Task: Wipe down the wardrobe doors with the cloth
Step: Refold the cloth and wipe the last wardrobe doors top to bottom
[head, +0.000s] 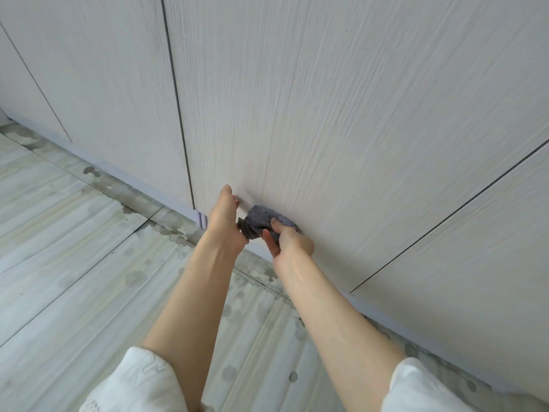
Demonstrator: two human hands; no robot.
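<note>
1. The grey cloth [264, 220] is bunched into a wad low on the middle wardrobe door [312, 114], pressed against the panel just above its bottom edge.
2. The right hand [289, 239], at 4 o'clock from the cloth, holds it: the thumb lies over the near side of the wad and the fingers are curled round it. The fingertips are hidden behind the fabric, so how far they wrap cannot be told.
3. The left hand [227, 217], at 9 o'clock from the cloth, pinches the cloth's dark lower corner at the heel of the hand. Its upper fingers reach toward the door at 11 o'clock, close together; whether they touch the panel is hard to make out.
4. Both forearms are bare and stretched out forward, converging on the cloth. The left comes in from 7 o'clock, the right from 5 o'clock.
5. White sleeves [142, 382] cover the upper arms and are cut off by the bottom edge of the view.
6. Dark vertical gaps separate this door from a neighbouring door [98, 84] at 10 o'clock and another [475, 263] at 3 o'clock.
7. A pale plinth [124, 173] runs along below the doors.
8. The pale streaked floor tiles [74, 248] at 7 o'clock carry dark blotches near the plinth; what they are cannot be told.
</note>
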